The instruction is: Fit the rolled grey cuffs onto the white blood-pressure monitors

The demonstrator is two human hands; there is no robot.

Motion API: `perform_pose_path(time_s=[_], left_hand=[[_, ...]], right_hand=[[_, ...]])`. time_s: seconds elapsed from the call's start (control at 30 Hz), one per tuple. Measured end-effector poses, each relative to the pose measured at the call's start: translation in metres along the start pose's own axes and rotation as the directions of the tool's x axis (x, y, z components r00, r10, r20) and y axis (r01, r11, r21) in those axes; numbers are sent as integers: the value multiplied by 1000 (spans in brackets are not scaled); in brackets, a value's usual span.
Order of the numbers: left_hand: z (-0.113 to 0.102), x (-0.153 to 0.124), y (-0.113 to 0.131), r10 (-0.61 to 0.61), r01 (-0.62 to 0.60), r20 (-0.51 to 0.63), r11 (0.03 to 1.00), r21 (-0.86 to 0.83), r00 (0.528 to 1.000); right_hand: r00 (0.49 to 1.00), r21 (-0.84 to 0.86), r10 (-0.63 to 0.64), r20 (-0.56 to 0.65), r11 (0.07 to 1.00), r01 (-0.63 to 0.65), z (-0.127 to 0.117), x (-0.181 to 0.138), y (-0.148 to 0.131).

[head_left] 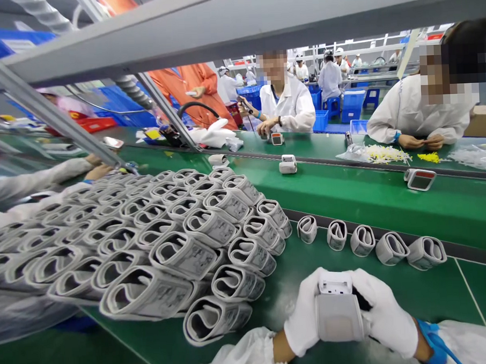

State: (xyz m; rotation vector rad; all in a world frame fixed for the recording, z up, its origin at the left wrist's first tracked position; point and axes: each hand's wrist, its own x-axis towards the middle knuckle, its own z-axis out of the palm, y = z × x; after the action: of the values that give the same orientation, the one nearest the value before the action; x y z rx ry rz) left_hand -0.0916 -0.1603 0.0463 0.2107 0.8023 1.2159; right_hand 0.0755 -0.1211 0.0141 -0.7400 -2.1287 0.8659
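Bench (282, 274) — gap, cuffs (192, 256) to L hand (305, 316)

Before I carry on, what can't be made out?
All in the head view:
Cuffed device: far face, turned from the camera.
Left hand: some fingers, hidden by the device.
Cuff pile: left end, blurred, cut by picture edge.
Far-right co-worker's hands: any contents too small.

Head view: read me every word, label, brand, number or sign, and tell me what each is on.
None can be read.
Rolled cuffs: printed panels, too small and blurred.
Sleeve of the co-worker at far right: faint marking, too small.
Held unit: no legible text.
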Motion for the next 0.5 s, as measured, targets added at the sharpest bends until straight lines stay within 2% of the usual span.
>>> perform_pose_path(time_s=[0.17,0.3,0.5], left_hand=[[-6,8,7,-117,127,151,990,-54,982],[-17,16,5,-162,170,136,984,-53,977],[-18,21,-12,-151,173,211,980,-93,966]], right_hand=[[996,77,36,81,996,-42,-4,9,1],[989,96,49,137,993,-62,-6,6,3],[999,-68,-15,-49,998,12,6,-14,14]])
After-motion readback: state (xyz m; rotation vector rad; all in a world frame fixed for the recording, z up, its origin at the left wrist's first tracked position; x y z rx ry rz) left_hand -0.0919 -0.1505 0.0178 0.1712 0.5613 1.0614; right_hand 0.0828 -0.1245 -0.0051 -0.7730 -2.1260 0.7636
